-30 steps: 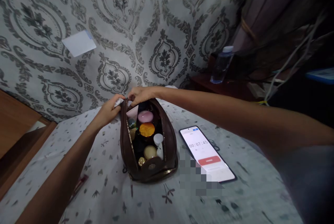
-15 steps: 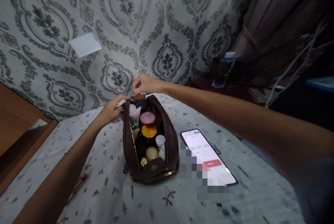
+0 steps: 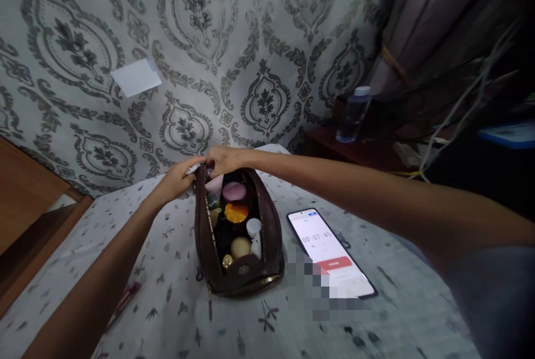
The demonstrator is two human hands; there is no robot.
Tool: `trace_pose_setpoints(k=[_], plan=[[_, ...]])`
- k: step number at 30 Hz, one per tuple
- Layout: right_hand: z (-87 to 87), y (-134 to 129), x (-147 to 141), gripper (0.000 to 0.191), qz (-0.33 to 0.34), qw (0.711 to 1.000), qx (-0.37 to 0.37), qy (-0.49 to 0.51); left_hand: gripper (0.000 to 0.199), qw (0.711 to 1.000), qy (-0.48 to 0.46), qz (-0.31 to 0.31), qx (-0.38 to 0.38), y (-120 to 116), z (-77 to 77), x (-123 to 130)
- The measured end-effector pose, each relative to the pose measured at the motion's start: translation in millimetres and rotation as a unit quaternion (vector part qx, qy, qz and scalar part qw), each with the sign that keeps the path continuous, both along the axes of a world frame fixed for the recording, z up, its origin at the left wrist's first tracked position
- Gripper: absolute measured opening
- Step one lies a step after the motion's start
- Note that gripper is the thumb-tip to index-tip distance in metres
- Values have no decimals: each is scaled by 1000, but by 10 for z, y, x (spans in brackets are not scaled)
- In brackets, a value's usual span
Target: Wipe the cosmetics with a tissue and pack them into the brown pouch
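Note:
A brown toiletry bag (image 3: 273, 242) stands unzipped on the bedspread, full of jars, caps and bottles. Inside it I see a pink round lid (image 3: 234, 192), an amber lid (image 3: 236, 213), a white cap (image 3: 253, 228) and a cream-coloured lid (image 3: 241, 248). My left hand (image 3: 178, 180) is closed at the bag's far left corner, with a crumpled white cloth or tissue (image 3: 193, 169) in its fingers. Over the far end of the bag, my right hand (image 3: 225, 160) reaches down past the rim, fingers curled. Whatever its fingertips touch is hidden.
Right of the bag lies a phone (image 3: 334, 253) showing a timer. A clear water bottle (image 3: 353, 115) stands on a dark red surface near cables. A slim reddish tube (image 3: 123, 303) rests beside my left forearm. The patterned wall (image 3: 263, 58) rises behind the bed.
My right hand has come down from above the far end of the bag, and its fingers are now inside the opening. My left hand stays at the corner.

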State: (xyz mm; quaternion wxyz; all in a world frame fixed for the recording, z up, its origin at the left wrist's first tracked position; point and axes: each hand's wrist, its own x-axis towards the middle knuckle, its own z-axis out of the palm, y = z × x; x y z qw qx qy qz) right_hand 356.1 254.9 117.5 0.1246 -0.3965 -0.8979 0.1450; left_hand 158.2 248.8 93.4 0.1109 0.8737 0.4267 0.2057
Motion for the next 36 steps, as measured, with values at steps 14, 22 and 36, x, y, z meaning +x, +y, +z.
trace_pose_setpoints(k=[14,22,36], plan=[[-38,1,-55,18,-32,999,-21,-24,43,1000,-5,-2,-12,84,-32,-19],[40,-33,101,18,-64,994,-35,82,37,1000,-19,19,-13,86,-59,-58],[261,-598,738,20,-87,981,161,69,42,995,42,-78,-46,106,419,382]])
